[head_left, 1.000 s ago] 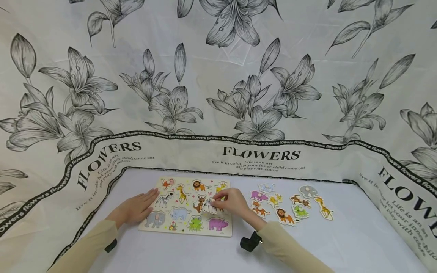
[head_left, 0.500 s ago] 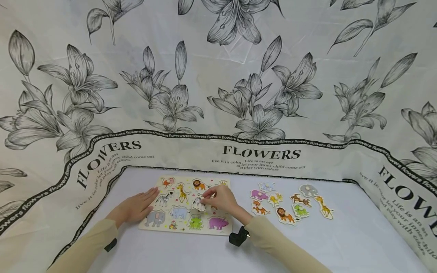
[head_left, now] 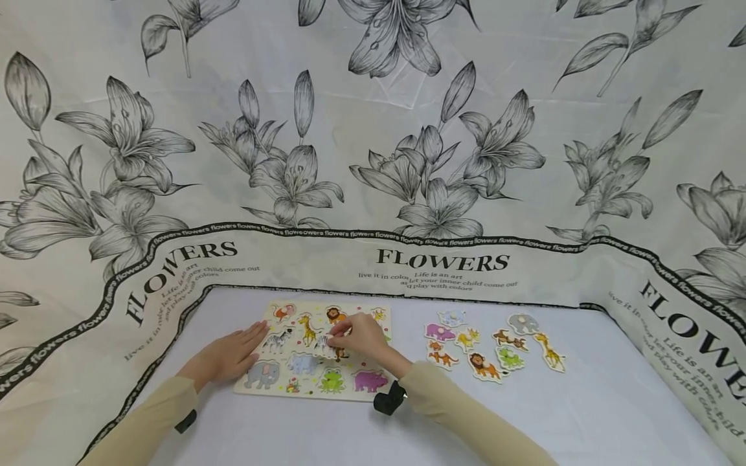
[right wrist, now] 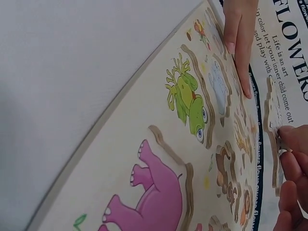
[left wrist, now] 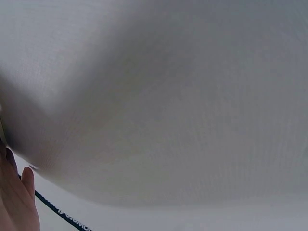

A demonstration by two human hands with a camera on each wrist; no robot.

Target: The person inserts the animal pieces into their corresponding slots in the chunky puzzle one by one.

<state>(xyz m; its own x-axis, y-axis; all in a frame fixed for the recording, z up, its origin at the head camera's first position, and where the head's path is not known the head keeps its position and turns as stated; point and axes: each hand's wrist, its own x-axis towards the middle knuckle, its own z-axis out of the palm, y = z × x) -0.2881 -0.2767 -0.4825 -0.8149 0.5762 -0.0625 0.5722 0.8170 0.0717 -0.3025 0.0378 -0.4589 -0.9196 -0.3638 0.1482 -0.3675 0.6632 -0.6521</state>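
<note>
A wooden animal puzzle board (head_left: 311, 391) lies on the white table, its recesses printed with matching animals. My left hand (head_left: 228, 356) rests flat with straight fingers on the board's left edge. Between thumb and fingers, my right hand (head_left: 362, 339) pinches a zebra puzzle piece (head_left: 321, 344) over the middle of the board. To its left is the printed zebra recess (head_left: 276, 339). From the right wrist, the zebra piece (right wrist: 272, 139) appears edge-on and raised above the board, fingertips at its face. The left wrist view catches only part of the left hand (left wrist: 18, 202).
Right of the board lie several loose pieces, among them a lion (head_left: 485, 367), a giraffe (head_left: 550, 353), a frog (head_left: 510, 357), a grey elephant (head_left: 522, 323) and a purple hippo (head_left: 439, 332). Floral cloth (head_left: 443, 252) walls the table at the back and sides.
My right hand has carried the zebra piece leftward across the board, from the right of the kangaroo recess to its left. The left hand stays on the board's edge.
</note>
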